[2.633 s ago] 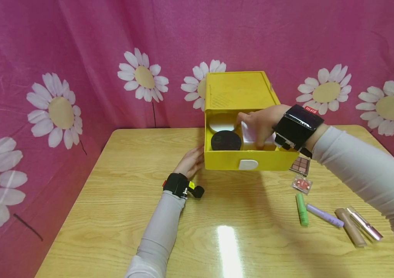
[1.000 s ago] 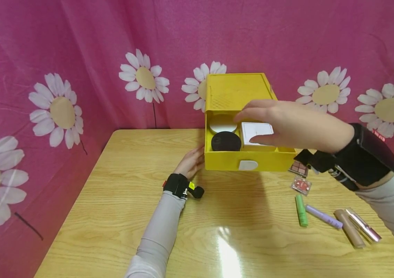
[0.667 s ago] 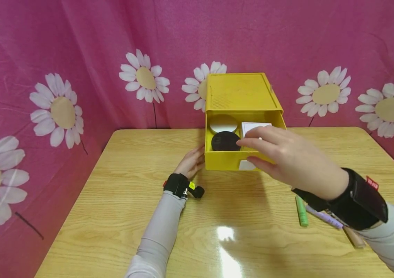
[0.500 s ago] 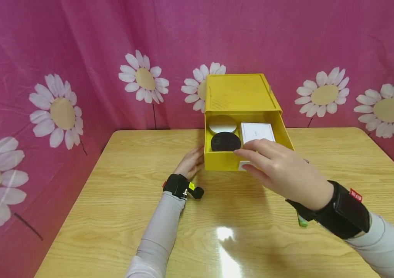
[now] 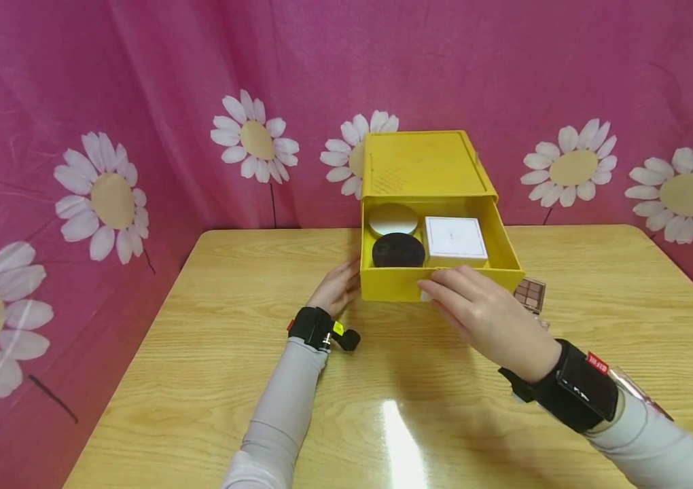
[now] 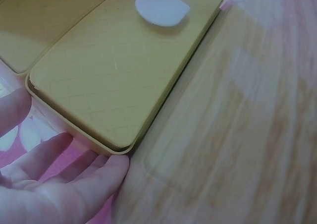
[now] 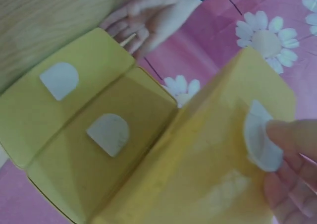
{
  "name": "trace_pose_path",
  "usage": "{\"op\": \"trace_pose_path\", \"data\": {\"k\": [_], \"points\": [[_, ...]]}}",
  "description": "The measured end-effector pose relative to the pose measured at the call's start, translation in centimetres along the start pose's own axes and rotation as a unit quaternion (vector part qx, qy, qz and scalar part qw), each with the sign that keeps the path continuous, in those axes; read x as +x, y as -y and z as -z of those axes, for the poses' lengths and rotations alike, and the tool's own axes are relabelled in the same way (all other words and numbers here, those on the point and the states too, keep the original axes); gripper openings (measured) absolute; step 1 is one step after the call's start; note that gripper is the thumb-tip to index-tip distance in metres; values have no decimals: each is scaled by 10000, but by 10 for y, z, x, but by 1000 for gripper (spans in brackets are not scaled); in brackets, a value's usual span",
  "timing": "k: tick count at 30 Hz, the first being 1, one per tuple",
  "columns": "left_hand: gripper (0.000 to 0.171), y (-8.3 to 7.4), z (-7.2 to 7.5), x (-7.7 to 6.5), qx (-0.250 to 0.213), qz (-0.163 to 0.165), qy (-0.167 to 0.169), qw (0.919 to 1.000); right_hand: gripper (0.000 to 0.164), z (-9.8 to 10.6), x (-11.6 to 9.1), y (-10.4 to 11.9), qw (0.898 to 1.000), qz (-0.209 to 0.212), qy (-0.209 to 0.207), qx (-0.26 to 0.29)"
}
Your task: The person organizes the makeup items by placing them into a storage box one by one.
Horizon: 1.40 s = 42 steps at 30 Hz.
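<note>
A yellow drawer cabinet (image 5: pixel 426 163) stands on the table, its top drawer (image 5: pixel 388 284) pulled out. Inside lie a black round compact (image 5: pixel 398 251), a round case with a pale side (image 5: pixel 393 220) and a white square box (image 5: pixel 455 238). My right hand (image 5: pixel 488 318) is at the drawer front; in the right wrist view its thumb and fingers pinch the white handle (image 7: pixel 260 135). My left hand (image 5: pixel 333 288) rests against the cabinet's left side. The left wrist view shows its fingertips touching the edge of a closed lower drawer (image 6: pixel 109 70).
An eyeshadow palette (image 5: pixel 530 294) lies on the table right of the cabinet. Farther forward a shiny tube (image 5: pixel 636 392) shows partly behind the right arm. Two closed lower drawers carry white handles (image 7: pixel 62 80). A pink daisy curtain (image 5: pixel 444 61) hangs behind the table (image 5: pixel 249 272).
My right hand has let go of the white box in the drawer, drawn out over the rim and come down to the handle. My left hand stays put.
</note>
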State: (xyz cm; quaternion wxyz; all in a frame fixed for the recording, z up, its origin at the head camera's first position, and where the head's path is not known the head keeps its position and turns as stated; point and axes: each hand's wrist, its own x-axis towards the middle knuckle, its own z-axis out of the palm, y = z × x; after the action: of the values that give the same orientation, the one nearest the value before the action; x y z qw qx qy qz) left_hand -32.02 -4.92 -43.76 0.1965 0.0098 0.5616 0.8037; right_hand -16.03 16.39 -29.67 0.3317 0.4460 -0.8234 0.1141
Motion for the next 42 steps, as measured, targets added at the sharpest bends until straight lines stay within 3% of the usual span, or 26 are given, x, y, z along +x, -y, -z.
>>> {"op": "trace_pose_path", "data": {"k": [10,35,40,42], "points": [[49,-1,-2,-2,-9,13,42,10000,45,-11,-6,-2,9997,-150,-182,32],[48,-1,0,1,64,39,-69,9999,46,-13,0,-10,9986,-340,-168,382],[49,-2,-1,-1,44,43,-59,10000,17,-15,6,-16,9984,-457,-170,288],[49,-2,-1,-1,22,22,-25,10000,25,-17,8,-20,9981,-532,-188,252]]}}
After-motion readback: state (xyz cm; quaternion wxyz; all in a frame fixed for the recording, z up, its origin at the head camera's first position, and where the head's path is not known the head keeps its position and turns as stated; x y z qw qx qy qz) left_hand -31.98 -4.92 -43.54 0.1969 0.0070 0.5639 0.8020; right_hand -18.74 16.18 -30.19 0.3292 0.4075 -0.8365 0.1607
